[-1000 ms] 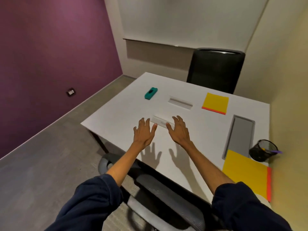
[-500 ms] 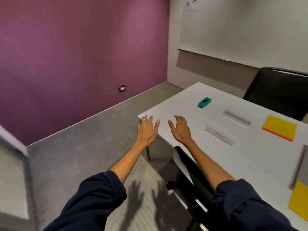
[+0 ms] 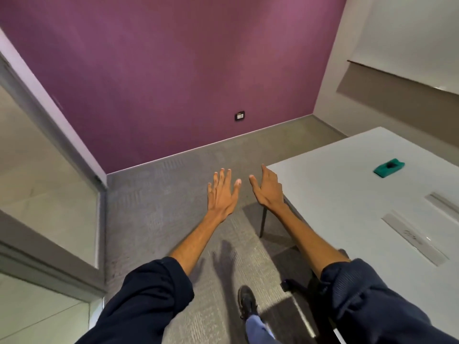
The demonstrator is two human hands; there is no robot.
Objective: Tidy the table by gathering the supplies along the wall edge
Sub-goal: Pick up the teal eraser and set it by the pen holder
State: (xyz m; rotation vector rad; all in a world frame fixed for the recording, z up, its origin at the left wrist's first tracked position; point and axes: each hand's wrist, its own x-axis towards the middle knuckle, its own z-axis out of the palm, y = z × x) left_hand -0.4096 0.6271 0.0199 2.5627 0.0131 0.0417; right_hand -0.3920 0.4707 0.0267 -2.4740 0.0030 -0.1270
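Note:
The white table (image 3: 347, 189) fills the right side of the head view. On it lie a teal eraser (image 3: 388, 167) near the far edge and two clear rulers, one nearer (image 3: 414, 238) and one at the right border (image 3: 444, 204). My left hand (image 3: 222, 192) hovers over the carpet left of the table corner, palm down, fingers spread, holding nothing. My right hand (image 3: 268, 189) is at the table's near left corner, fingers apart and empty. Both arms wear rolled dark blue sleeves.
A purple wall (image 3: 173, 70) with a socket (image 3: 240, 116) stands ahead across grey carpet (image 3: 161, 207). A glass door frame (image 3: 49, 120) is at the left. A black chair base (image 3: 298, 294) and my shoe (image 3: 247, 302) are below. A table leg (image 3: 262, 222) drops under the corner.
The view has swung left, away from the table towards the purple wall. The yellow pads and pen cup have left the view. Both hands stay open and now hang off the table's left corner.

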